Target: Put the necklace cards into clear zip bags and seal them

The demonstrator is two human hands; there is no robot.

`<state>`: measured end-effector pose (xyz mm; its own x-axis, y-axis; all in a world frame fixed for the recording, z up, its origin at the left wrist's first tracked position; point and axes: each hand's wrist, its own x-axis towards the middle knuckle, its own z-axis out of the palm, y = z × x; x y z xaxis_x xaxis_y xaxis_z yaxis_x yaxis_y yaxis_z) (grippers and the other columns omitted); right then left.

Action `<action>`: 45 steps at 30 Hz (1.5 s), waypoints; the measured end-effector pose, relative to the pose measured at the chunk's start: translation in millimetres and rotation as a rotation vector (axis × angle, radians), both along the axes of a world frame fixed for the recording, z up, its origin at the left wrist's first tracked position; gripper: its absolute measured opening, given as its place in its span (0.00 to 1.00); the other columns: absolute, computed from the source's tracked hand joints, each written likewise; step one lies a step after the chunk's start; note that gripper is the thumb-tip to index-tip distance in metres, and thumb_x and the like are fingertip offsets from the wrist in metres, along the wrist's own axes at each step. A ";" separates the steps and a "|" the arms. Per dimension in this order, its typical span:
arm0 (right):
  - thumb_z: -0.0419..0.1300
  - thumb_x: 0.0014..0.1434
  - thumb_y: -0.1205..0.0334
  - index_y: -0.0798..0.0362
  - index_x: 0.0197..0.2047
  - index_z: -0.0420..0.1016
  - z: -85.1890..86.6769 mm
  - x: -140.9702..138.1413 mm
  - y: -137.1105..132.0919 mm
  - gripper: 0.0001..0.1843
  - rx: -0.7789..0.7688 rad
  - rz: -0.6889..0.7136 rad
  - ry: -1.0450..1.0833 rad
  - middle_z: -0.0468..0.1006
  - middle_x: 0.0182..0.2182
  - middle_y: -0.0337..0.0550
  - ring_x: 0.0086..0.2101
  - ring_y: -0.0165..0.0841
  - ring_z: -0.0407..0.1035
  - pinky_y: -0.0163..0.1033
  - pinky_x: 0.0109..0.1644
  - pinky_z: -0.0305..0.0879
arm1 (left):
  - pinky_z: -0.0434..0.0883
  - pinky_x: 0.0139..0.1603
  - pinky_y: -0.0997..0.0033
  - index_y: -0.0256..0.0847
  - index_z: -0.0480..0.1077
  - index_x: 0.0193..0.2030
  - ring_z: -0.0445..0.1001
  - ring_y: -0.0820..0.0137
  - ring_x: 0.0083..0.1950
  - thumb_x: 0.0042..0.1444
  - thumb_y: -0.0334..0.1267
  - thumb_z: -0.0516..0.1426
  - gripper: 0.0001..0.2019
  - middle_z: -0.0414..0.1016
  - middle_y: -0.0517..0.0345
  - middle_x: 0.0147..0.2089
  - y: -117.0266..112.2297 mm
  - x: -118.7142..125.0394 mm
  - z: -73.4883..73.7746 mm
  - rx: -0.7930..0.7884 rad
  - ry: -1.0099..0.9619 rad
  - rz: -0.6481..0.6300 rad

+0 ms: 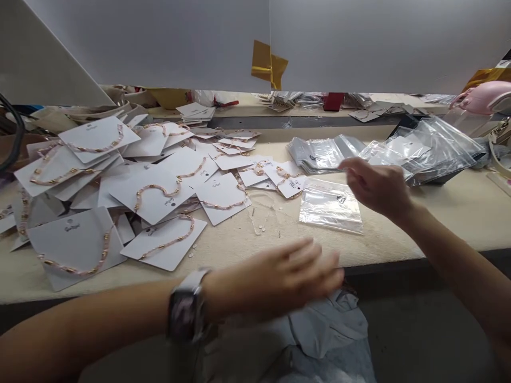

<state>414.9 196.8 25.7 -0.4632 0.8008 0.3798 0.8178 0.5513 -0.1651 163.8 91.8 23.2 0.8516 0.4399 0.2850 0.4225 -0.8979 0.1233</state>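
White rect. cards (75,244) w/ pink-&-gold beaded necklaces (170,242) scattered on cream fabric-topped bench (459,223); L hand (275,282) open, blurred, empty, near cards; flat clear plastic bag (330,206) just below R hand (375,186), half-open, nothing gripped; clear plastic bag stacks (319,153) beyond.

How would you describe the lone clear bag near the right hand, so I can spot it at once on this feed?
On the long cream bench, find the stacked clear plastic bags at the back, right of the white necklace cards. In front of those stacks, beside the right hand, one clear plastic bag lies flat. Unlike its stacked neighbours, it sits alone, with a small dark mark near its top right.
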 end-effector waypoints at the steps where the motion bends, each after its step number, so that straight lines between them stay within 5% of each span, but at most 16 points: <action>1: 0.51 0.66 0.62 0.51 0.39 0.75 -6.0 -5.0 11.8 0.12 -0.077 -0.020 0.002 0.63 0.14 0.34 0.16 0.25 0.53 0.33 0.23 0.50 | 0.67 0.67 0.63 0.40 0.66 0.63 0.70 0.63 0.62 0.67 0.44 0.52 0.20 0.68 0.48 0.65 11.5 4.1 -10.5 0.059 0.021 -0.016; 4: 0.49 0.66 0.57 0.50 0.47 0.74 -25.0 -20.6 50.5 0.14 -0.305 -0.104 0.039 0.75 0.26 0.42 0.24 0.33 0.66 0.38 0.31 0.59 | 0.66 0.65 0.51 0.27 0.65 0.63 0.71 0.53 0.62 0.68 0.48 0.51 0.26 0.71 0.38 0.62 42.7 14.4 -41.2 0.156 0.104 0.032; 8: 0.42 0.67 0.55 0.51 0.56 0.69 -47.3 -22.2 81.7 0.22 -0.524 -0.047 0.234 0.75 0.52 0.52 0.50 0.44 0.70 0.51 0.51 0.67 | 0.74 0.49 0.64 0.35 0.74 0.46 0.78 0.66 0.41 0.68 0.33 0.51 0.11 0.81 0.53 0.42 55.1 12.1 -52.3 0.143 0.046 0.018; 11: 0.48 0.65 0.55 0.48 0.60 0.68 -58.2 -9.2 78.9 0.22 -0.542 0.015 0.185 0.67 0.62 0.49 0.65 0.49 0.56 0.63 0.68 0.49 | 0.73 0.37 0.69 0.36 0.73 0.39 0.74 0.71 0.31 0.65 0.25 0.51 0.10 0.77 0.61 0.30 54.2 -0.2 -40.8 0.112 -0.067 0.040; 13: 0.51 0.64 0.57 0.44 0.58 0.71 -60.5 -1.5 70.1 0.20 -0.428 0.041 0.115 0.65 0.65 0.44 0.70 0.50 0.42 0.66 0.72 0.27 | 0.72 0.35 0.71 0.36 0.73 0.40 0.75 0.72 0.31 0.66 0.28 0.53 0.08 0.78 0.59 0.31 57.6 -9.6 -32.6 -0.020 -0.241 0.112; 15: 0.52 0.65 0.56 0.44 0.53 0.76 -58.8 0.8 61.5 0.17 -0.378 0.077 0.165 0.66 0.64 0.42 0.71 0.49 0.36 0.64 0.71 0.18 | 0.74 0.36 0.74 0.37 0.73 0.41 0.77 0.73 0.34 0.65 0.31 0.55 0.05 0.79 0.58 0.34 64.8 -18.1 -27.1 -0.239 -0.453 0.235; 18: 0.52 0.65 0.47 0.49 0.50 0.77 -51.6 -5.9 53.0 0.20 -0.641 0.139 0.492 0.74 0.57 0.48 0.68 0.47 0.52 0.60 0.72 0.40 | 0.74 0.31 0.78 0.38 0.72 0.38 0.75 0.77 0.31 0.63 0.35 0.57 0.04 0.77 0.58 0.34 77.9 -28.5 -23.0 -0.633 -0.730 0.426; 21: 0.40 0.65 0.34 0.50 0.50 0.75 -43.2 -16.0 47.4 0.34 -0.905 0.188 0.780 0.78 0.50 0.50 0.54 0.42 0.72 0.53 0.59 0.67 | 0.72 0.24 0.79 0.39 0.69 0.35 0.70 0.79 0.24 0.60 0.40 0.60 0.08 0.72 0.61 0.29 88.7 -36.2 -21.6 -0.869 -0.921 0.577; 25: 0.44 0.56 0.23 0.46 0.49 0.76 -37.7 -22.4 40.1 0.40 -1.124 0.283 0.917 0.80 0.43 0.46 0.44 0.40 0.76 0.50 0.49 0.74 | 0.72 0.24 0.78 0.39 0.66 0.33 0.69 0.79 0.23 0.59 0.43 0.61 0.11 0.68 0.63 0.26 96.4 -41.7 -23.5 -0.932 -1.020 0.671; 29: 0.65 0.53 0.38 0.49 0.44 0.77 -44.3 -24.5 36.9 0.25 -1.136 0.146 0.920 0.81 0.39 0.44 0.35 0.33 0.76 0.43 0.45 0.74 | 0.73 0.28 0.76 0.38 0.69 0.38 0.73 0.76 0.28 0.65 0.46 0.55 0.12 0.74 0.58 0.32 94.4 -41.2 -31.9 -0.749 -0.829 0.582; 33: 0.67 0.51 0.39 0.52 0.33 0.76 -55.8 -22.4 44.6 0.23 -0.949 -0.063 0.928 0.77 0.30 0.42 0.28 0.30 0.72 0.39 0.37 0.73 | 0.74 0.43 0.64 0.38 0.71 0.50 0.77 0.67 0.42 0.68 0.49 0.52 0.16 0.79 0.51 0.45 84.2 -35.5 -42.7 -0.115 -0.324 0.323; 36: 0.64 0.52 0.37 0.51 0.32 0.75 -60.3 -16.1 51.3 0.23 -0.705 -0.196 0.805 0.74 0.27 0.41 0.26 0.30 0.69 0.39 0.32 0.68 | 0.70 0.45 0.62 0.39 0.72 0.49 0.76 0.65 0.41 0.68 0.42 0.53 0.11 0.80 0.54 0.43 78.2 -31.2 -47.8 0.184 -0.048 0.217; 41: 0.59 0.58 0.37 0.51 0.18 0.64 -50.4 -12.0 45.3 0.29 -0.267 -0.310 0.294 0.59 0.14 0.37 0.19 0.28 0.51 0.38 0.26 0.49 | 0.67 0.47 0.63 0.39 0.73 0.42 0.76 0.66 0.40 0.69 0.38 0.50 0.11 0.80 0.57 0.40 78.4 -30.9 -50.2 0.208 0.060 0.205; 45: 0.59 0.56 0.31 0.52 0.14 0.51 -34.4 -31.0 25.1 0.38 -0.298 -0.229 0.420 0.50 0.13 0.35 0.19 0.25 0.43 0.38 0.26 0.43 | 0.69 0.50 0.59 0.34 0.64 0.61 0.75 0.58 0.50 0.66 0.59 0.49 0.30 0.77 0.44 0.52 75.3 -28.9 -49.0 0.056 -0.102 0.285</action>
